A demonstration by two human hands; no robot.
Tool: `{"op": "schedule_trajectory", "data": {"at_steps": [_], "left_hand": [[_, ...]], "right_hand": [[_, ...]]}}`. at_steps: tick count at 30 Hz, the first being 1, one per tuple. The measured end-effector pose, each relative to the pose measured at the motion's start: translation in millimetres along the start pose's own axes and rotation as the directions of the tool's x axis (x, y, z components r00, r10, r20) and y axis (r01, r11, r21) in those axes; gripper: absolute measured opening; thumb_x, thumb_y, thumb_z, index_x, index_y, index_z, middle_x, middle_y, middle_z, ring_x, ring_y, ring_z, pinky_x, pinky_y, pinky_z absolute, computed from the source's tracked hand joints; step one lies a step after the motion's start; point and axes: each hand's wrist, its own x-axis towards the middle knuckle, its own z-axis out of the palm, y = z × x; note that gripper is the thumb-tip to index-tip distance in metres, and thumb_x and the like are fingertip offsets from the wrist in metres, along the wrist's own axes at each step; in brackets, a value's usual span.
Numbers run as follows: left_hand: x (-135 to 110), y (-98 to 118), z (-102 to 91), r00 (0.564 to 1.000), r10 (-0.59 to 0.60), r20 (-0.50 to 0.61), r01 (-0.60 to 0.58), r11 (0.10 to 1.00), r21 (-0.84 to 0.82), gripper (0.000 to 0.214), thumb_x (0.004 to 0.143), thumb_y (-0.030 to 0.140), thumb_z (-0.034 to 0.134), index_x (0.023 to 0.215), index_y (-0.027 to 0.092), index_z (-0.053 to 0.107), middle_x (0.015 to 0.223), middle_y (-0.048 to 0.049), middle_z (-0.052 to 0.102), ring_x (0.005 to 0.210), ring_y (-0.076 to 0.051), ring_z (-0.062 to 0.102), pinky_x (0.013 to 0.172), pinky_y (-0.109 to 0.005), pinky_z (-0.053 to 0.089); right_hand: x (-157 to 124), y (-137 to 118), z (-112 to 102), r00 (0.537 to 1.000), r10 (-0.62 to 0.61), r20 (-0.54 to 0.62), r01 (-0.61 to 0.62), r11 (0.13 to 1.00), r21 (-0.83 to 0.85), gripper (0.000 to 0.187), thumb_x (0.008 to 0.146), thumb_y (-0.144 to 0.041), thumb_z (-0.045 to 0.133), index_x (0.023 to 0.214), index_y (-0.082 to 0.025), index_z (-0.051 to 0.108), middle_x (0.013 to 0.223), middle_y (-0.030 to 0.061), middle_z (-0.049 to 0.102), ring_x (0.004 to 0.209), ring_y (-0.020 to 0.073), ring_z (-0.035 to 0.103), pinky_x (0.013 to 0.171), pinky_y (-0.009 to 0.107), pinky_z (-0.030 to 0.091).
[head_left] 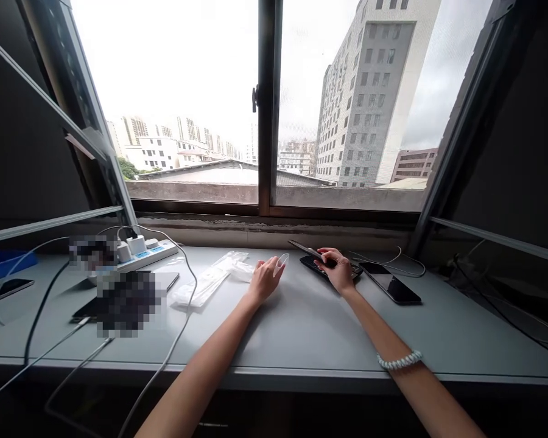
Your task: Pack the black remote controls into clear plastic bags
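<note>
My left hand (265, 278) rests low over the desk with its fingers curled. A thin white cable (284, 258) loops out between its thumb and fingers. Just left of this hand lie clear plastic bags (210, 280), close to its fingertips. My right hand (336, 269) is closed on the near right edge of a thin dark flat panel (303, 247), which it holds tilted. Below the panel a black, shallow case-like thing (311, 265) lies on the desk, partly hidden by the hand; its kind is unclear.
A black phone (399, 289) and a white cable (418, 266) lie to the right. At the left stand a power strip (158, 252) with plugs, a dark tablet-like device (84, 310), trailing cables, another phone (9, 290) and a blue tray (9, 263). The desk's front edge (301, 371) runs across.
</note>
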Motion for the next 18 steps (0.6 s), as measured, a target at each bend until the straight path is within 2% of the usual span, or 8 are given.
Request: {"op": "schedule_trajectory", "data": {"at_steps": [4,7,12,18], "left_hand": [[-1,2,-2.9,1.000,-0.002,0.002,0.002,1.000,0.003,0.025,0.091,0.018,0.033,0.087,0.021,0.057,0.089,-0.0011,0.063,0.077,-0.014,0.059,0.085,-0.031,0.038],[-1,3,-2.1,0.998,0.033,0.044,-0.033,0.999,-0.010,0.024,0.089,0.011,0.037,0.086,0.020,0.059,0.097,-0.0005,0.063,0.080,-0.012,0.060,0.088,-0.031,0.036],[2,5,0.9,0.996,0.089,0.030,-0.089,0.996,-0.016,0.013,0.088,0.022,0.048,0.082,0.020,0.059,0.103,-0.0021,0.061,0.086,-0.014,0.059,0.089,-0.032,0.036],[3,6,4.8,0.993,0.110,0.033,-0.110,0.994,-0.003,0.010,0.086,0.026,0.053,0.079,0.019,0.055,0.102,-0.0017,0.059,0.083,-0.014,0.058,0.091,-0.032,0.033]], "right_hand": [[-2,-11,0,0.993,-0.112,0.039,0.115,0.991,-0.073,0.017,0.064,-0.027,0.065,0.052,-0.020,0.056,0.093,0.0059,0.063,0.086,0.0211,0.059,0.076,0.037,0.051],[-4,-19,-1,0.974,-0.211,0.081,0.223,0.951,-0.215,0.018,0.070,-0.019,0.058,0.052,-0.021,0.058,0.096,0.0034,0.065,0.086,0.0204,0.060,0.081,0.037,0.048],[-8,-27,-1,0.954,-0.285,0.096,0.299,0.876,-0.378,0.027,0.072,-0.007,0.049,0.055,-0.024,0.061,0.100,0.0001,0.065,0.095,0.0208,0.058,0.083,0.036,0.046],[-11,-32,1,0.920,-0.359,0.158,0.391,0.811,-0.435,0.041,0.070,0.002,0.041,0.061,-0.028,0.067,0.106,-0.0024,0.063,0.107,0.0195,0.054,0.084,0.033,0.047]]}}
